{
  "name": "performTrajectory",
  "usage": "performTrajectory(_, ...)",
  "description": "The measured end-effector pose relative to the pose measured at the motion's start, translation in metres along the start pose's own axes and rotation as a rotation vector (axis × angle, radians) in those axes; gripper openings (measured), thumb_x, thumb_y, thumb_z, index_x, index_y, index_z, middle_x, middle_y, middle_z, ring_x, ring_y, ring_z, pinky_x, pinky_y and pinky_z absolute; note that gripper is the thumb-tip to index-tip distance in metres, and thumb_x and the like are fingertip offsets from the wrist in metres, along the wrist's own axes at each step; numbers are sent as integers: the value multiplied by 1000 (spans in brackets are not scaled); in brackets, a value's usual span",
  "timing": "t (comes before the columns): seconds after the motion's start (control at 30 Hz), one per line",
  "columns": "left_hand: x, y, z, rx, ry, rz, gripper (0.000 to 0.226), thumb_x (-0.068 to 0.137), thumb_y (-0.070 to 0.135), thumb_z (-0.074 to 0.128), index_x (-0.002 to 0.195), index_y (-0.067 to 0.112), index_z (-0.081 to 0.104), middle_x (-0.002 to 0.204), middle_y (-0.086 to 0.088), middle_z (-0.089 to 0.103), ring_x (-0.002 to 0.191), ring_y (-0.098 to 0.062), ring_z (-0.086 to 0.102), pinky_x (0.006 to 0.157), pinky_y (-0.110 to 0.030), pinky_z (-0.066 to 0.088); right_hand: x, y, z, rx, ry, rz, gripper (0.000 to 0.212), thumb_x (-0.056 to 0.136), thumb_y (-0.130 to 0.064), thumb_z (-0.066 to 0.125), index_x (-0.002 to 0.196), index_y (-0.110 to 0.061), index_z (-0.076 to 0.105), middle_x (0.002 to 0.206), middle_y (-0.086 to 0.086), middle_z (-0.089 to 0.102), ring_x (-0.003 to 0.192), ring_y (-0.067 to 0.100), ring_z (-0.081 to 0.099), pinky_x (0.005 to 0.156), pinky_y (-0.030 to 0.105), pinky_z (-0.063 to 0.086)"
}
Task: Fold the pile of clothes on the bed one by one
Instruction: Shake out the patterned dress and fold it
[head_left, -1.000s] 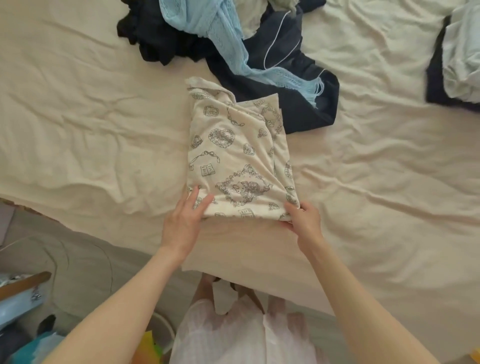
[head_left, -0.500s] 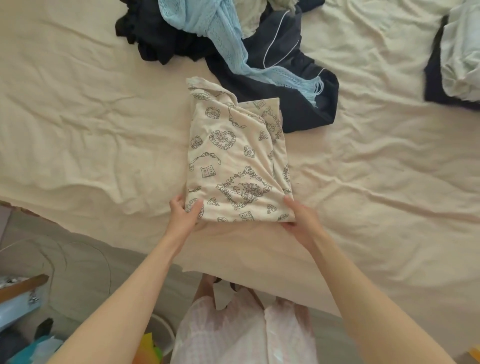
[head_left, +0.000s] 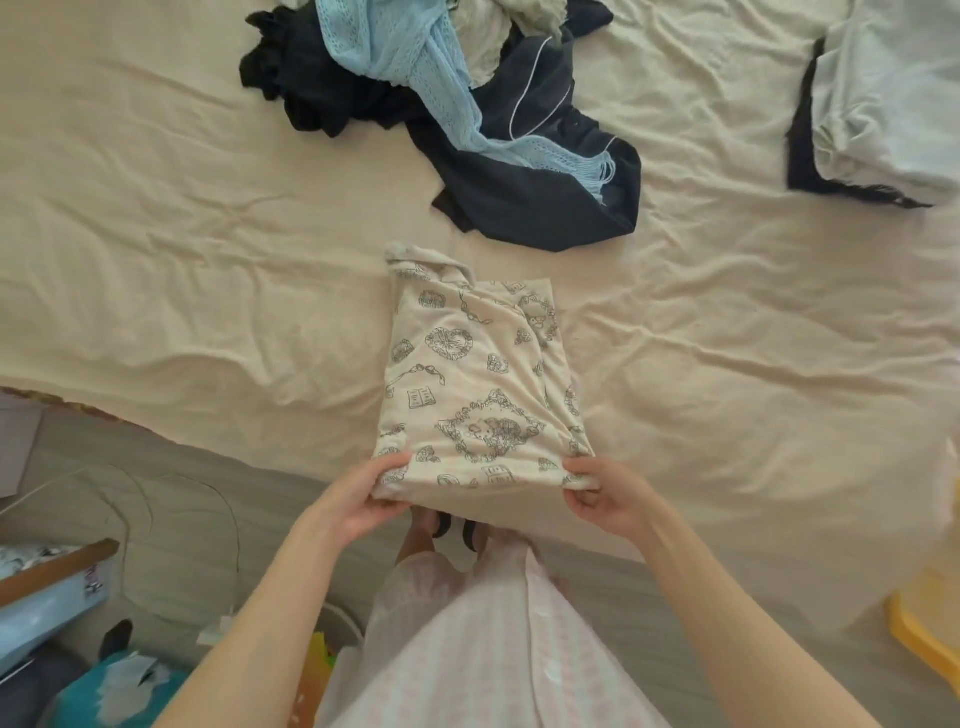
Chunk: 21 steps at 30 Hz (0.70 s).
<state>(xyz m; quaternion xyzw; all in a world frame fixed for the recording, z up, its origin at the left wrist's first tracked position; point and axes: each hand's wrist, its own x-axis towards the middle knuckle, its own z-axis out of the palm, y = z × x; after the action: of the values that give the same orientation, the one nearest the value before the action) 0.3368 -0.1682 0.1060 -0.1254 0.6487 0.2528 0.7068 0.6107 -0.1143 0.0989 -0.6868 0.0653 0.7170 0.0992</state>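
So both hands, left hand (head_left: 358, 501) and right hand (head_left: 602, 493), pinch the half-folded printed garment (head_left: 467, 384); 1 folded stack (head_left: 883, 104) done, unfolded pile (head_left: 457, 114) left.

The folded cream printed cotton garment (head_left: 470, 384) lies on the wrinkled beige bed sheet (head_left: 182, 249) at its near edge. The left hand (head_left: 358, 493) grips its near left corner, the right hand (head_left: 605, 491) its near right corner. Behind it lies the loose pile of dark and light-blue clothes (head_left: 452, 114); far right, 1 stack of folded pale and dark clothes (head_left: 878, 104).
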Motion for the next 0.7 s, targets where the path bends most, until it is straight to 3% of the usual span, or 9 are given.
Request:
performTrajectory(0.03,-7,7,2,10,-7,13,29,82,10,61,111,10,60,100,-8,72,93,-22,65,89,-36,47,-6,-4,2,-5,-12,-4,12,85,0,60,91,-10,58,78,7,61,65,17,57,49,22,52)
performTrajectory(0.1,-19,29,10,43,-2,41,20,84,15,60,104,13,61,85,-4,74,73,-16,69,64,-28,55,-18,-18,11,-29,-44,-20,9,85,-4,60,92,-9,56,71,8,60,60,16,54,47,21,51)
performTrajectory(0.17,-25,56,19,35,32,82,10,90,20,55,95,13,60,75,-3,71,62,-14,66,49,-21,52,-28,-40,27,-49,-84,-63,2,86,-10,58,87,-8,57,63,7,60,58,16,54,49,22,51)
performTrajectory(0.27,-25,103,37,-57,127,205,25,94,34,50,90,10,53,76,-9,57,64,-17,56,52,-24,50,-35,-79,53,54,-138,-213,17,93,-20,51,85,-6,57,74,9,60,71,18,59,57,26,54)
performTrajectory(0.33,-16,128,48,-64,216,331,32,94,36,48,106,7,45,85,-14,55,69,-22,57,58,-30,52,-32,-103,69,129,-161,-354,27,98,-27,46,100,-2,57,91,12,63,86,21,62,68,29,53)
performTrajectory(0.4,-5,139,57,184,425,526,41,93,31,48,125,8,40,105,-16,56,85,-28,60,75,-37,53,-27,-116,83,1,-135,-528,33,99,-31,44,116,-4,53,104,9,63,101,22,61,78,29,51)
performTrajectory(0.5,22,132,69,983,696,945,51,91,27,49,139,14,37,134,-15,47,122,-31,44,102,-41,37,-1,-119,103,-533,62,-858,38,99,-31,44,131,-11,50,126,3,57,120,16,50,95,28,41)
performTrajectory(0.6,62,126,82,1535,641,1158,54,94,35,46,146,23,32,153,-12,24,141,-34,17,112,-50,19,38,-116,119,-1211,301,-1256,47,98,-33,44,142,-17,40,150,6,36,141,22,25,114,36,18)
performTrajectory(0.7,103,137,90,1650,588,1164,52,97,42,36,147,32,25,158,-7,10,145,-32,2,113,-55,8,78,-115,133,-1459,355,-1292,52,99,-42,34,148,-26,26,158,3,17,146,24,6,116,49,6)
